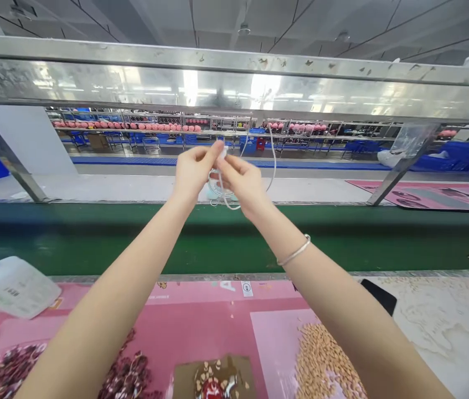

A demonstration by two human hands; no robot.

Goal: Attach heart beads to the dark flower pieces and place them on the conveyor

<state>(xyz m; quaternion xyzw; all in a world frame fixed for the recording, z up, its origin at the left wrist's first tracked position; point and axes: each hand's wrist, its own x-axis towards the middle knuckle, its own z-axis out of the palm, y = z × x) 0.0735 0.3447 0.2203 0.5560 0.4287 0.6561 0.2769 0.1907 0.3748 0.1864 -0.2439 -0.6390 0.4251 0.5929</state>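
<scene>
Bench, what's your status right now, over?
Left hand and right hand raised, pinching a white cord at a small white part. Cord hanging in loops. Green conveyor belt beyond.

Small white item (221, 152) pinched between left hand (194, 172) and right hand (242, 185): mostly hidden by fingers, kind undeterminable. Pale teal object (213, 193) behind hands, partly hidden. White container (10, 285) cut off by left edge; label (14, 291) print too small to read. Black object (379, 296) partly under right forearm (334, 310). Dark red heap (5, 371) and tan grains (321, 360) cut off by bottom edge. Pink items (126, 126) on far racks (217, 119) too small to identify.
</scene>
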